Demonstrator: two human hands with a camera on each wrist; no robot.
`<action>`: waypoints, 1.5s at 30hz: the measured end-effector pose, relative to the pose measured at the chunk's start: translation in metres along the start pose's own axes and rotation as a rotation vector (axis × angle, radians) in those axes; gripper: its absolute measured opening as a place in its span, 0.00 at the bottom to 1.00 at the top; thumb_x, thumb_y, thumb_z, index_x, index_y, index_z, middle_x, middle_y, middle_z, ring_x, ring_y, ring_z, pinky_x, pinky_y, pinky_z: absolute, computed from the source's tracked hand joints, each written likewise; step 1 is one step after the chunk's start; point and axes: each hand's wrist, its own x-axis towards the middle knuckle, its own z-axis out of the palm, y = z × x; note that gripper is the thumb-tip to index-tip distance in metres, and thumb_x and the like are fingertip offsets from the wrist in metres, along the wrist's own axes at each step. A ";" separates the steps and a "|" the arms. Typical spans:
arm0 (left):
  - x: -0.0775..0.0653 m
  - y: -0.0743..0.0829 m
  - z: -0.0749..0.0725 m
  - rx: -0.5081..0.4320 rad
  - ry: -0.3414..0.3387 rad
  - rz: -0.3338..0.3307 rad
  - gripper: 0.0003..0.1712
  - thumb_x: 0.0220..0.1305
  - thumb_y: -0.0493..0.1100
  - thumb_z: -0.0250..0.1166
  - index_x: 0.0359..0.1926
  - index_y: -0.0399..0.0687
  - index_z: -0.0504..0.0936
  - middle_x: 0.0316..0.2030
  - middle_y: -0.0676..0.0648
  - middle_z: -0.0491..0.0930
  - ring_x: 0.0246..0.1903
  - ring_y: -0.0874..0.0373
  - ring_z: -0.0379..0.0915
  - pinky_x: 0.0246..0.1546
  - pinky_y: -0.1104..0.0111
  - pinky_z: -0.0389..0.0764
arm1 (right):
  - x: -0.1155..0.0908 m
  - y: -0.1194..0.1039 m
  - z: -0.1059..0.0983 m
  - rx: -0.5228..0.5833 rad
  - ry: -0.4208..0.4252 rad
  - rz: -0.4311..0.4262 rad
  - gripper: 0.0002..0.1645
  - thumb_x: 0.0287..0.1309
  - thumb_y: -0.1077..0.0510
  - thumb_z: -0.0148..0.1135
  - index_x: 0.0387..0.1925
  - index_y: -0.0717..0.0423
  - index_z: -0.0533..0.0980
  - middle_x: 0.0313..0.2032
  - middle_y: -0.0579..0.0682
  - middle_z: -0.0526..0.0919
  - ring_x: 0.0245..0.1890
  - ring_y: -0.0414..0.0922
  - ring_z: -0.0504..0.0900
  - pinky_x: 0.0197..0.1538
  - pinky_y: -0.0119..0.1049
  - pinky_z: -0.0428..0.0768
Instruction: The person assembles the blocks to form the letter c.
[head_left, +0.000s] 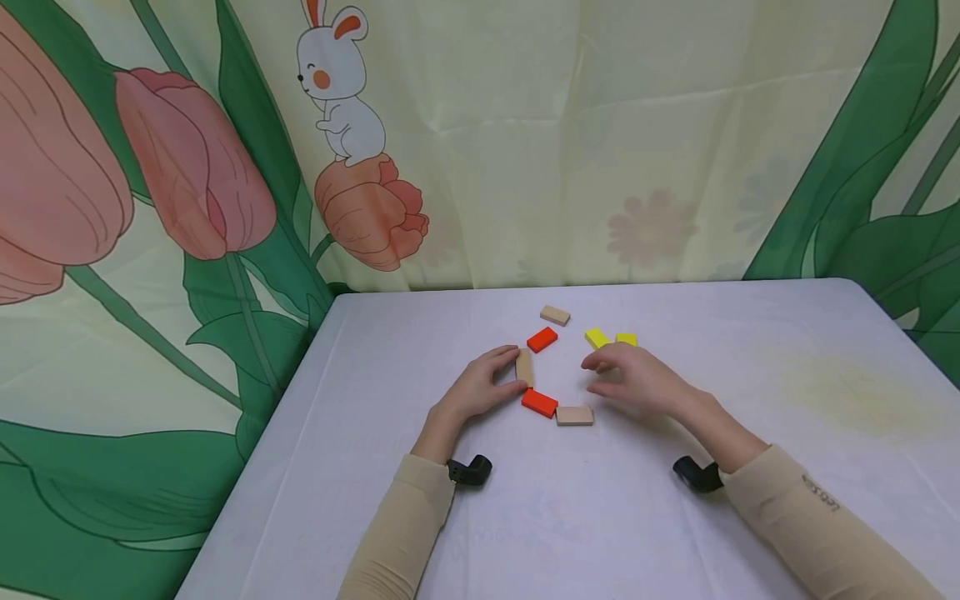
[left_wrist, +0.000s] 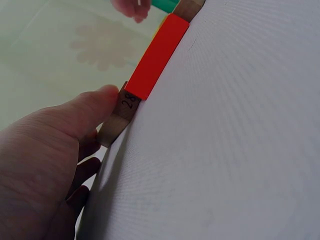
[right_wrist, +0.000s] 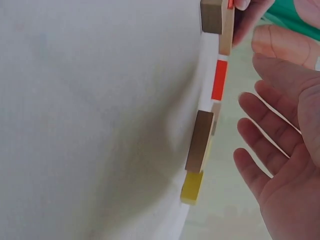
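My left hand (head_left: 480, 383) pinches an upright-lying plain wooden block (head_left: 524, 368) lengthwise, thumb at its near end and a fingertip at its far end. A red block (head_left: 540, 403) meets its near end, followed by another plain block (head_left: 574, 416). In the left wrist view the thumb lies against the wooden block (left_wrist: 121, 112) marked "28", beside the red block (left_wrist: 157, 57). My right hand (head_left: 637, 379) hovers to the right with fingers loosely spread, holding nothing. Just beyond it are two yellow blocks (head_left: 596, 337). A wooden block (right_wrist: 200, 141), hidden from the head view, stands near a yellow one.
Behind the left hand's block lie a second red block (head_left: 542, 339) and a plain wooden block (head_left: 555, 315), set apart. A white cloth covers the table (head_left: 570, 517). A printed flower curtain (head_left: 525, 167) hangs behind its far edge.
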 end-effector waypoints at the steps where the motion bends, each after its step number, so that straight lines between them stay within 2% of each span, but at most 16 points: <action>1: 0.000 0.000 0.000 -0.001 0.000 -0.001 0.38 0.67 0.55 0.68 0.73 0.49 0.70 0.72 0.51 0.66 0.72 0.55 0.57 0.70 0.59 0.62 | 0.001 0.001 -0.001 -0.001 0.007 0.002 0.19 0.59 0.60 0.72 0.51 0.61 0.82 0.48 0.54 0.84 0.50 0.54 0.80 0.55 0.54 0.79; 7: 0.001 -0.001 0.000 -0.002 -0.003 0.004 0.38 0.67 0.54 0.68 0.73 0.49 0.69 0.72 0.51 0.66 0.72 0.55 0.57 0.70 0.58 0.62 | 0.005 0.009 -0.005 0.008 0.042 0.024 0.20 0.58 0.62 0.72 0.52 0.62 0.81 0.48 0.53 0.85 0.52 0.56 0.80 0.56 0.56 0.78; 12: 0.001 0.000 0.000 -0.004 -0.007 0.009 0.38 0.67 0.54 0.68 0.73 0.48 0.69 0.72 0.50 0.66 0.72 0.55 0.58 0.70 0.59 0.62 | 0.007 0.013 -0.008 0.031 0.035 0.066 0.22 0.59 0.62 0.72 0.55 0.63 0.80 0.50 0.55 0.84 0.54 0.58 0.78 0.59 0.58 0.76; 19: 0.001 0.000 0.000 -0.010 -0.004 0.002 0.38 0.67 0.55 0.68 0.73 0.49 0.69 0.72 0.51 0.66 0.72 0.55 0.58 0.70 0.58 0.63 | 0.010 0.023 -0.010 0.024 0.045 0.081 0.20 0.60 0.62 0.71 0.54 0.62 0.81 0.50 0.57 0.83 0.52 0.58 0.77 0.57 0.57 0.76; 34: 0.001 0.000 -0.001 -0.012 -0.006 -0.009 0.38 0.67 0.54 0.69 0.73 0.49 0.70 0.72 0.51 0.66 0.72 0.55 0.57 0.70 0.58 0.63 | 0.016 0.036 -0.011 -0.011 0.010 0.103 0.22 0.56 0.64 0.74 0.52 0.66 0.80 0.50 0.59 0.83 0.51 0.58 0.77 0.58 0.57 0.76; 45: 0.001 -0.002 -0.001 -0.017 -0.006 -0.006 0.38 0.67 0.54 0.68 0.73 0.50 0.70 0.72 0.51 0.66 0.72 0.55 0.58 0.70 0.58 0.63 | 0.020 0.036 -0.009 -0.065 -0.019 0.124 0.18 0.57 0.64 0.74 0.49 0.62 0.83 0.47 0.55 0.83 0.50 0.56 0.77 0.58 0.57 0.77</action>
